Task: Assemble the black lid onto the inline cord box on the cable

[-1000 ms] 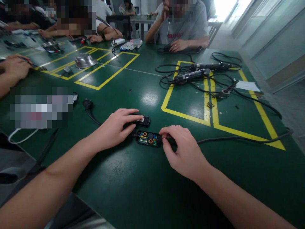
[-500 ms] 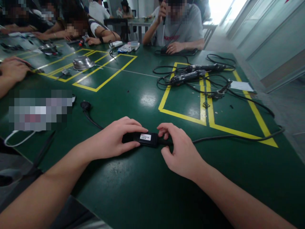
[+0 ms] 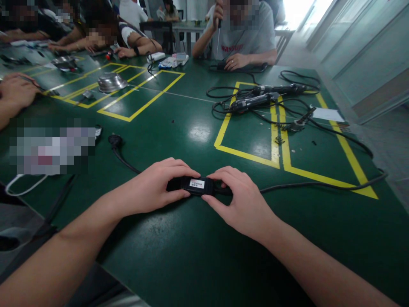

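Note:
A small black inline box (image 3: 197, 184) with a white label lies flat on the green table, set in a black power cord (image 3: 294, 185). The thumb and fingers of my left hand (image 3: 159, 185) are closed on its left end. At the right end, my right hand (image 3: 239, 198) pinches the box, thumb on the near edge and forefinger on the far edge. The cord leaves the box to the right. On the left, a black plug (image 3: 115, 140) lies on the table, its cord running under my left hand.
Electric screwdrivers (image 3: 255, 102) with coiled cords lie inside yellow tape outlines at the right. A metal bowl (image 3: 111, 83) sits farther back, left. A blurred pale packet (image 3: 51, 149) is at the left edge. Across the table a person (image 3: 243, 42) holds a screwdriver; other people sit left.
My right hand has moved left from the cord onto the right end of the box, its thumb and forefinger now touching it. My left hand keeps its grip.

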Action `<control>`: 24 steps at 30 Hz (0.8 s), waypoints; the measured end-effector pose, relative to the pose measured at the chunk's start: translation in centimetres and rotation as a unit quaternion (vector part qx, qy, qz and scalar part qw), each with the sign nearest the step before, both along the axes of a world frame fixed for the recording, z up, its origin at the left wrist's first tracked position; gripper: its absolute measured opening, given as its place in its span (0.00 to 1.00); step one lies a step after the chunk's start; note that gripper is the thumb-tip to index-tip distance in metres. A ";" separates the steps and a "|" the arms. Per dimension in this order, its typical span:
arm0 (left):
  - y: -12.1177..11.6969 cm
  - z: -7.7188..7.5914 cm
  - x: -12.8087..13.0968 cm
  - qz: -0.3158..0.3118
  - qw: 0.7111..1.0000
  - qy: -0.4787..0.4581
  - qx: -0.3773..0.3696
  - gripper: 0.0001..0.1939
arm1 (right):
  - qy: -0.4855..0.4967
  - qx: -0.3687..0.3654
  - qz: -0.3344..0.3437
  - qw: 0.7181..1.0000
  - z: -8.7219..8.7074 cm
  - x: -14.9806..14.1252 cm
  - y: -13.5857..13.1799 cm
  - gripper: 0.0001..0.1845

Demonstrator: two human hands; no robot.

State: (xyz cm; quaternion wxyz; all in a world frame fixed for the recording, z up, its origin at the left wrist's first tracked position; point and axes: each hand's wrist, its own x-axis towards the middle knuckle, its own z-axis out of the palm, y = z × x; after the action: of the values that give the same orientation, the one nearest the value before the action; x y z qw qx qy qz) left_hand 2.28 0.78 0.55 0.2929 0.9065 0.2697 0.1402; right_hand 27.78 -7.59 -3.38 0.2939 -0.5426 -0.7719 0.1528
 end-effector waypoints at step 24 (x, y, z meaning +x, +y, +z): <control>0.0 0.2 0.1 -0.004 1.000 -0.012 -0.014 0.18 | -0.019 -0.017 0.013 1.000 0.3 -0.1 -0.1 0.13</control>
State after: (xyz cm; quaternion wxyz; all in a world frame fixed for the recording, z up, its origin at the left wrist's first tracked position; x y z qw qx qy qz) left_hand 2.42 0.75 0.72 0.3092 0.9016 0.2649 0.1461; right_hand 27.70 -7.65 -3.09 0.2676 -0.5400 -0.7818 0.1598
